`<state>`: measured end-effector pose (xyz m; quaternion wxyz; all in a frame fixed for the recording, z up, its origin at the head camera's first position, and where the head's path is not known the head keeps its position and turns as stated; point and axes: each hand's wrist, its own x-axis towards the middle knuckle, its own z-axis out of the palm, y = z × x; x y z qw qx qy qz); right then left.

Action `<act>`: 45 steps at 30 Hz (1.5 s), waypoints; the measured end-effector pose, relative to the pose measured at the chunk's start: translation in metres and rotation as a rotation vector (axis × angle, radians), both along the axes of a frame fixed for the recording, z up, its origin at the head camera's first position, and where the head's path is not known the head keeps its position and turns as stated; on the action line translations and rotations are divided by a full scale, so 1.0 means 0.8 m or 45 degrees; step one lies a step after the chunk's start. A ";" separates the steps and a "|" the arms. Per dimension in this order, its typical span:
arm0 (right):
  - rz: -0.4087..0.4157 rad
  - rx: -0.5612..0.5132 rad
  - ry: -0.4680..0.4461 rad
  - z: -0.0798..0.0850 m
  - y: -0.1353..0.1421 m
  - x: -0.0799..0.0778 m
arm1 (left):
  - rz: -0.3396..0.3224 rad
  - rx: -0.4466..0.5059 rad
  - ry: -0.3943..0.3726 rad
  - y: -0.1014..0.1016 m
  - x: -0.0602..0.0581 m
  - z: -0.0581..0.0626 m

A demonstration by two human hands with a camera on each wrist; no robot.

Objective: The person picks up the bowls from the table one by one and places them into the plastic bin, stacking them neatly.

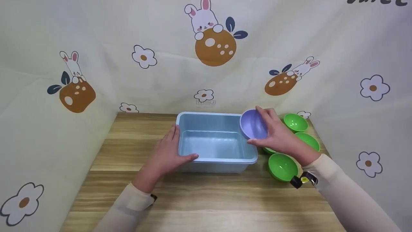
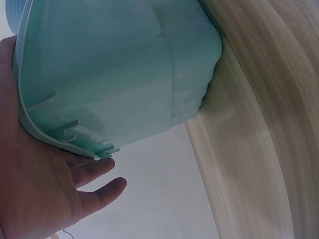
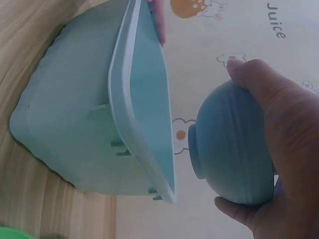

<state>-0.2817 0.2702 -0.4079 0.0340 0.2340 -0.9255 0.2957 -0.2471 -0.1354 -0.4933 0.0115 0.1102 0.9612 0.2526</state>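
Note:
A light blue rectangular basin (image 1: 210,160) stands on the wooden table. My left hand (image 1: 165,151) rests on its left end, fingers straight along the rim and thumb over the near edge; the left wrist view has those fingers (image 2: 102,196) extended beneath the lip. My right hand (image 1: 276,130) grips a purple bowl (image 1: 252,124) by its rim, thumb on the near side and fingers on the far side. The bowl overlaps the basin's right end in the head view. In the right wrist view, the bowl (image 3: 229,144) is raised past the basin's rim (image 3: 122,94), foot downward.
Several green bowls stand to the right of the basin, among them a near one (image 1: 283,167) and a far one (image 1: 295,122); my right hand and forearm partly hide others. A printed curtain (image 1: 167,80) encloses the wooden table (image 1: 206,199) at the back and sides.

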 end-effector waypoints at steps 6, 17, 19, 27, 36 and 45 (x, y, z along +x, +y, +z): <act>0.065 0.054 0.003 0.003 -0.016 -0.009 | 0.002 -0.002 -0.004 0.000 -0.001 -0.002; 0.125 0.148 -0.053 0.011 -0.047 -0.020 | -0.002 -0.004 0.047 0.001 -0.001 -0.002; 0.142 0.147 -0.067 0.011 -0.053 -0.023 | -0.002 -0.007 0.048 0.001 0.000 -0.003; 0.223 0.172 -0.133 0.008 -0.072 -0.037 | -0.003 -0.005 0.043 -0.001 0.000 -0.003; 0.330 0.211 -0.176 0.007 -0.097 -0.054 | 0.030 -0.017 0.005 0.001 0.000 -0.003; 0.391 0.207 -0.167 0.004 -0.116 -0.072 | 0.007 0.010 0.029 0.001 -0.001 -0.001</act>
